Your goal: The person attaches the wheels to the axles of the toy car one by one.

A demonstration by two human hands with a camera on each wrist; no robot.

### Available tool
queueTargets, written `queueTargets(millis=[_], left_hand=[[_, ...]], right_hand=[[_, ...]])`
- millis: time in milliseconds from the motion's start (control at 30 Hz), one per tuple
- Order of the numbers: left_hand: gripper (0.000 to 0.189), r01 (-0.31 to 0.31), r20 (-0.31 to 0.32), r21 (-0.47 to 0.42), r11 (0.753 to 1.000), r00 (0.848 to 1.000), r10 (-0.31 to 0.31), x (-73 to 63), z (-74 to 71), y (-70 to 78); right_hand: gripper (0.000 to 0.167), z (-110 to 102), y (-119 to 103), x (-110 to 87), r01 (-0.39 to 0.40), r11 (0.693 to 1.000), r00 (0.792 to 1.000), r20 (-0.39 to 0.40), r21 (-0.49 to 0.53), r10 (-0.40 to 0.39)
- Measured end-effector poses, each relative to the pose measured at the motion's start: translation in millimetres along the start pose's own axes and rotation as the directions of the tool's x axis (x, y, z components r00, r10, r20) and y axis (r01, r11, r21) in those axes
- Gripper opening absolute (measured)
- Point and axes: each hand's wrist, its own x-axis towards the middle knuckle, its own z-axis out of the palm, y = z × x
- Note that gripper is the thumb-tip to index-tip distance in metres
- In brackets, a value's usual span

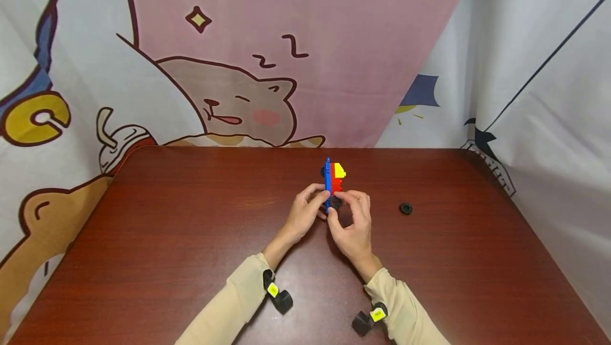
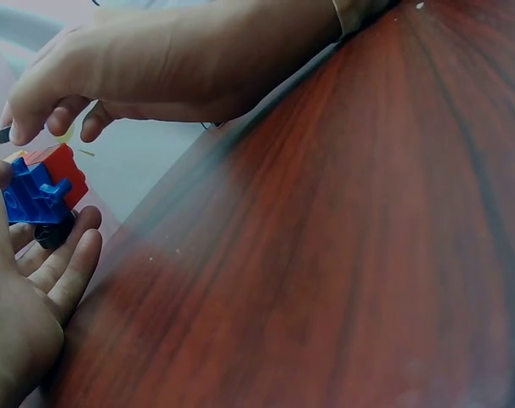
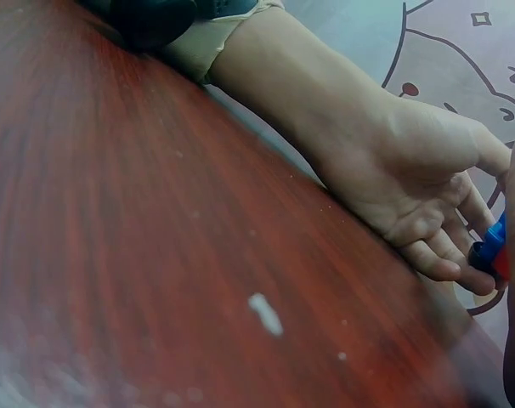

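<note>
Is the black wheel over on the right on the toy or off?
Off: the black wheel rests on the table, apart from the blue, red and yellow toy.

Long beige sleeves (image 1: 238,297), black wrist straps (image 1: 268,280), blocky black wrist cameras (image 1: 284,301), yellow labels (image 1: 378,312) with dark markings, bare hands (image 1: 303,211)

We look down across a table (image 1: 181,239), where a toy vehicle (image 1: 337,185) sits between a left hand (image 1: 304,211) on one side and a right hand (image 1: 352,226) on the other, its base (image 1: 328,179) turned left and its bricks (image 1: 338,171) right. To the right (apart from both hands) we find a loose wheel (image 1: 406,208) lying on the tabletop. Behind the far edge hangs a curtain (image 1: 353,27).
</note>
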Motion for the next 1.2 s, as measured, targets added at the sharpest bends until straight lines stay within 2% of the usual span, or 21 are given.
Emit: queueTargets(millis=[133, 233, 333, 500, 767, 1033, 1200], left_hand=[[0.029, 0.002, 0.025, 0.007, 1.0, 1.0, -0.003, 0.6, -0.8, 1.6], [0.028, -0.006, 0.036, 0.006, 1.0, 0.999, 0.005, -5.3, -0.5, 16.4], [0.028, -0.001, 0.049, 0.012, 1.0, 0.999, 0.0, -6.0, -1.5, 19.2], [0.031, 0.005, 0.057, -0.003, 1.0, 0.998, -0.005, -0.4, -3.4, 2.4], [0.039, -0.026, 0.157, -0.044, 0.999, 0.987, 0.033, -2.8, -4.4, 0.7], [0.041, -0.02, 0.124, -0.073, 0.997, 0.992, 0.029, -2.1, -5.2, -0.1], [0.044, -0.012, 0.133, -0.087, 0.996, 0.991, 0.023, -1.8, -6.9, 1.6]], right_hand=[[0.035, -0.1, 0.2, -0.1, -0.007, 1.0, 1.0, 0.024, -0.009, 0.007], [0.036, -0.2, -0.3, -0.1, -0.012, 1.0, 0.999, 0.039, -0.017, 0.012], [0.037, 1.0, 11.5, -6.2, -0.016, 0.999, 0.999, 0.042, -0.031, 0.018], [0.038, 2.1, 37.3, -19.2, -0.032, 0.998, 0.998, 0.048, -0.055, 0.034], [0.04, 2.6, 41.2, -22.3, -0.054, 0.998, 0.997, 0.061, -0.035, 0.056], [0.033, -0.5, 37.6, -21.1, -0.098, 0.995, 0.988, 0.116, -0.01, 0.098], [0.033, -1.1, 36.3, -20.7, -0.119, 0.993, 0.985, 0.123, 0.011, 0.117]])
